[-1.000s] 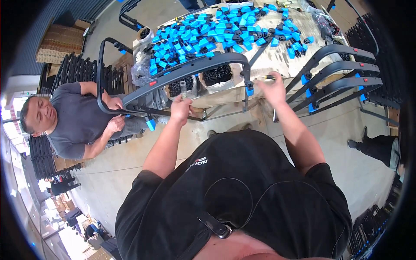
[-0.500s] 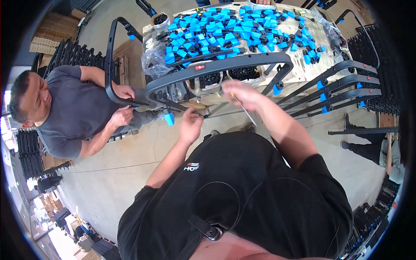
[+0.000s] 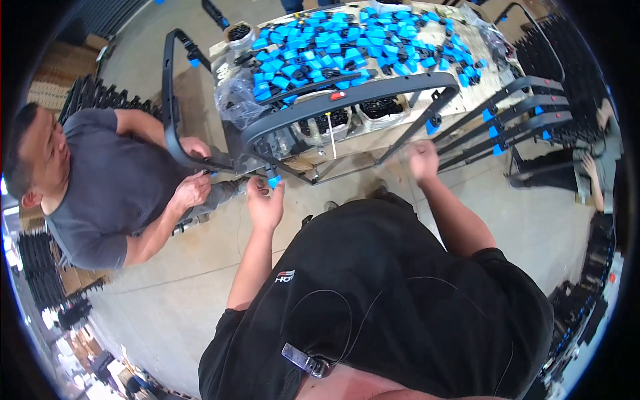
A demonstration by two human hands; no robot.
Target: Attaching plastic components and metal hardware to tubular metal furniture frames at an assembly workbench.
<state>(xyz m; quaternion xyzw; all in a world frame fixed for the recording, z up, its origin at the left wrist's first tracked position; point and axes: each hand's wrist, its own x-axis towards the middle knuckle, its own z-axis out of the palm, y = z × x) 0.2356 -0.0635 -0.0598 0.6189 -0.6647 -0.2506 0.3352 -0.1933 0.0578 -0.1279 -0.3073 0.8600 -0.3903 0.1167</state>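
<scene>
Fingers of left hand (image 3: pixel 265 202) pinch blue clip (image 3: pixel 273 181) | right hand (image 3: pixel 423 160) curled, blurred | curved handle frame (image 3: pixel 347 100) runs left-right

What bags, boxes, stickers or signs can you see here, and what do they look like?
Clear plastic bag: crumpled, at the table's left end, above the curved dark frame.
Red sticker: small oblong patch on top of that frame's middle.
White-rimmed tubs: round, under the frame, filled with black parts.
Brown cardboard boxes: stacked at the far left.
No signs or screens show.
</scene>
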